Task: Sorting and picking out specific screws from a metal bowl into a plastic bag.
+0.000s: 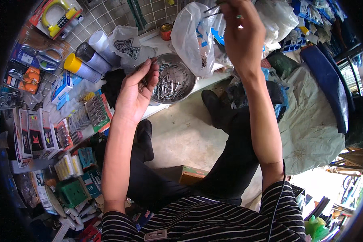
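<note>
A round metal bowl (186,90) holds many loose screws or nails (168,87). At the bowl's left rim my left hand (140,81) is raised, fingers curled around a few thin metal pieces. My right hand (245,33) is up at the top, above a clear plastic bag, with two slender dark metal pieces (212,11) sticking out from its fingers; it is slightly blurred. The open clear bag (184,39) stands right behind the bowl and has some fasteners inside. Another plastic bag with nails or screws (127,47) lies behind my left hand.
Spray cans (83,68) and a small red tin (166,31) stand along the tiled wall. Packaged scissors (50,57), boxes (39,133) and carded hardware (98,110) crowd the left. A cloth-like sheet (311,121) covers something at right. A cardboard box (193,174) sits between my legs.
</note>
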A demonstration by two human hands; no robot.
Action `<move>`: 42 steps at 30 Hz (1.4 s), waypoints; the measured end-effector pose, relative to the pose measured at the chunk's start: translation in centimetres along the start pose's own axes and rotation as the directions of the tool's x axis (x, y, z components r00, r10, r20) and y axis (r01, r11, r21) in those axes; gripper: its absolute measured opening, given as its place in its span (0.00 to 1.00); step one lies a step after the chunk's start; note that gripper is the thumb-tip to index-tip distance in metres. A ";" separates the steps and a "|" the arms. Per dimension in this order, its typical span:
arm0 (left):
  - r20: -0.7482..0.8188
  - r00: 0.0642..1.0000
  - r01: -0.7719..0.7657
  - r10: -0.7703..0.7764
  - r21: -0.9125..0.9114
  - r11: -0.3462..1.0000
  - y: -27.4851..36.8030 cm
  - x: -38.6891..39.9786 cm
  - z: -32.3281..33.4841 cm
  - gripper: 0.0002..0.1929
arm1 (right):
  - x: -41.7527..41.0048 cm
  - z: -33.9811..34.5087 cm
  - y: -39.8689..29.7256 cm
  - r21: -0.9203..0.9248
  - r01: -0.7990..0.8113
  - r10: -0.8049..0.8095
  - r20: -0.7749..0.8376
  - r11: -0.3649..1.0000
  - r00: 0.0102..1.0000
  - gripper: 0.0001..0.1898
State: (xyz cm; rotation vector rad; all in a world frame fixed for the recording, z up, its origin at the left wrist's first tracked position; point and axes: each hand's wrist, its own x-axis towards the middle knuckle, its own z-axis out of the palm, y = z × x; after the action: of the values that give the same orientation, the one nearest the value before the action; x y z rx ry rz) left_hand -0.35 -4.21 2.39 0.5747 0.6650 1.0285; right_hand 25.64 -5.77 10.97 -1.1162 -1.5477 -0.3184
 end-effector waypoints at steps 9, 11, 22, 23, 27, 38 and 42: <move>-0.011 1.000 -0.002 0.002 0.020 1.000 0.1 -0.4 0.0 0.11 | -2.5 4.1 0.9 -0.198 0.155 -0.094 0.287 0.968 0.953 0.15; -0.014 1.000 -0.003 0.003 0.025 1.000 0.3 -0.5 -0.4 0.12 | -2.6 4.3 0.7 -0.227 0.156 -0.085 0.295 0.961 0.952 0.12; 0.004 1.000 -0.007 0.007 0.006 1.000 0.7 -0.7 -0.9 0.12 | -2.5 3.5 3.2 -0.208 -0.001 0.037 0.169 0.978 0.985 0.08; 0.000 1.000 -0.009 0.009 0.013 1.000 0.7 -0.7 -0.8 0.12 | -2.5 3.4 3.3 -0.218 -0.042 0.080 0.171 0.975 0.982 0.08; 0.002 1.000 -0.008 0.008 0.016 1.000 0.7 -0.7 -0.7 0.12 | -2.3 2.9 3.1 -0.195 -0.211 0.251 0.213 0.958 0.944 0.06; -0.049 0.999 0.005 -0.004 0.027 1.000 0.5 -0.9 0.4 0.13 | -2.6 3.1 3.3 -0.168 -0.030 0.068 0.227 0.985 0.971 0.07; -0.046 0.999 0.002 0.000 0.037 0.999 0.5 -1.0 0.4 0.13 | -2.9 3.7 2.7 -0.175 0.010 0.051 0.338 0.984 0.940 0.07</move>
State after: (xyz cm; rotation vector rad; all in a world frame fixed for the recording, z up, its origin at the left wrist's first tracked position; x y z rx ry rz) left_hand -0.66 -4.96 3.24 0.5840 0.7260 1.0332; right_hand 25.21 -3.10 6.31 -1.3802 -1.8389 -0.2580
